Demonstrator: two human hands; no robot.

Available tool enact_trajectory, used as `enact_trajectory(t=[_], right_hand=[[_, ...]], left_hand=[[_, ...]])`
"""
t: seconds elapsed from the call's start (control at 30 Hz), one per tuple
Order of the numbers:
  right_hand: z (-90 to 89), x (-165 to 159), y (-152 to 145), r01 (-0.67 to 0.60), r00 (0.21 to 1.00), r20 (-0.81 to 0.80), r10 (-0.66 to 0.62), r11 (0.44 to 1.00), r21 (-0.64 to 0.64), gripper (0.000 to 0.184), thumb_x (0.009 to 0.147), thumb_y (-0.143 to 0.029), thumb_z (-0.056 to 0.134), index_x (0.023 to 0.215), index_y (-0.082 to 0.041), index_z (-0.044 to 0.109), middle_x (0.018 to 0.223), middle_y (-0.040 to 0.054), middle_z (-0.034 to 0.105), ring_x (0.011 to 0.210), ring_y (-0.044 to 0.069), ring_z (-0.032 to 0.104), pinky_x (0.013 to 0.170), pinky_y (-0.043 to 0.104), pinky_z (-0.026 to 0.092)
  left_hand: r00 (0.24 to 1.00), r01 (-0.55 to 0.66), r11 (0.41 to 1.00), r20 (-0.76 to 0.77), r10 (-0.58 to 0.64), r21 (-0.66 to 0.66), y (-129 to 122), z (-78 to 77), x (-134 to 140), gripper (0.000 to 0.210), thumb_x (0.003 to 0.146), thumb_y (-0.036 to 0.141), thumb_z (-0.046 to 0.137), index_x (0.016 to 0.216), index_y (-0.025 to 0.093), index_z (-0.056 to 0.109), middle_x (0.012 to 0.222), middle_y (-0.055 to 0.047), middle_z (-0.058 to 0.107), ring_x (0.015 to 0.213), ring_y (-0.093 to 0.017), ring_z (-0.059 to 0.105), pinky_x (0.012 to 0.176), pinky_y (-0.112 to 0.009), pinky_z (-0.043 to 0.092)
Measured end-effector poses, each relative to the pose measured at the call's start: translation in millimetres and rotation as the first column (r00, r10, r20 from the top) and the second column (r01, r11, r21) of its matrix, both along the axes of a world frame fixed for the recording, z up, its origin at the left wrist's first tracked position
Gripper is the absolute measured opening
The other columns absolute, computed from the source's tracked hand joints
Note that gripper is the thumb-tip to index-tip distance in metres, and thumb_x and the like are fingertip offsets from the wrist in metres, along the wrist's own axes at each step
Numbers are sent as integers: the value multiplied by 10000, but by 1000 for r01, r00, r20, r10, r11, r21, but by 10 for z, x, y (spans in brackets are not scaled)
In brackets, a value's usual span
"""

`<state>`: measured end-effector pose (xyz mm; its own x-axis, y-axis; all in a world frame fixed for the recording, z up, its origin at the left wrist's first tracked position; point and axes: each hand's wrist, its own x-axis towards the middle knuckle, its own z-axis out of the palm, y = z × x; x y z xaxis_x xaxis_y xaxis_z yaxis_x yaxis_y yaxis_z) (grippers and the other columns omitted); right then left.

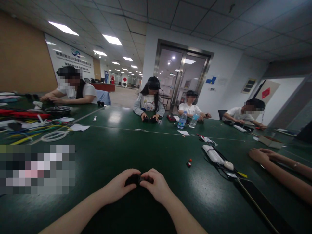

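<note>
My left hand (119, 188) and my right hand (158, 186) meet low in the middle of the view, just above the dark green table (107, 152). Between them is a small black object (133, 179), whose kind I cannot make out. The left thumb and fingers are curled around its left side. On its right end, the right thumb and fingers pinch it, hiding much of that end. To the right of my hands, a tiny red and white item (189, 163) rests by itself on the table.
A white power strip (212, 154) with cables lies to the right, near a co-worker's arms (280, 169). At far left are bundled cables (55, 136) and a dark bowl (58, 111). Two water bottles (182, 121) stand across the table, where several people sit.
</note>
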<state>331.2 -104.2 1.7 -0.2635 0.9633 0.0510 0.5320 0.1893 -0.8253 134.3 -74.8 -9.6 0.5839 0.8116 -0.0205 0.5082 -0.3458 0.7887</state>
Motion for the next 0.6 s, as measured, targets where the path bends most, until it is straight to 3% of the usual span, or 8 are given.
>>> enact_trajectory(t=[0.2,0.6], right_hand=[[-26,2,28,-21,1000,20,21,1000,-12,165,723,-267,583,880,-263,636,874,-13,511,737,119,496,664,248,406],[26,23,10,-47,997,57,49,998,-28,206,715,-281,585,913,-303,637,892,-14,511,741,130,493,640,250,396]], left_hand=[[1000,-3,999,1,3,37,8,-31,19,442,741,332,535,1171,274,456,1209,-9,497,1126,-174,432,991,-350,313],[999,40,998,-15,-39,46,-26,86,31,336,761,302,502,1097,287,502,1137,16,520,1060,-184,465,921,-334,362]])
